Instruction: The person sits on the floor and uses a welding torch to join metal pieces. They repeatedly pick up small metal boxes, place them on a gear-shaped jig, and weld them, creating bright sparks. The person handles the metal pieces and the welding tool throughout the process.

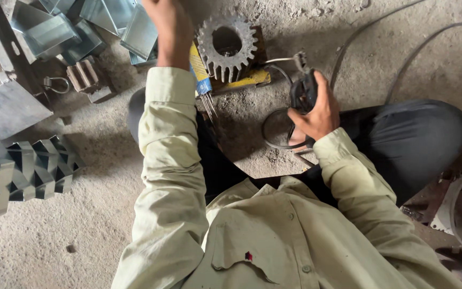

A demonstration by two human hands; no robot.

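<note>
My right hand (319,109) grips a dark welding electrode holder (303,91) with a thin rod (280,60) sticking out to the left, over the sandy floor between my knees. My left hand (166,18) reaches forward to the top edge of the view beside a steel gear (226,45); its fingers are cut off, so what they hold is hidden. A blue and yellow packet of welding rods (200,75) lies just right of my left sleeve, rod ends (208,106) poking out of it.
Galvanised sheet-metal boxes (54,29) lie at the top left, and a row of folded metal pieces (22,171) at the left. A flat sheet (4,109) and a ribbed block (84,77) sit between them. Cables (372,29) run across the floor at the right.
</note>
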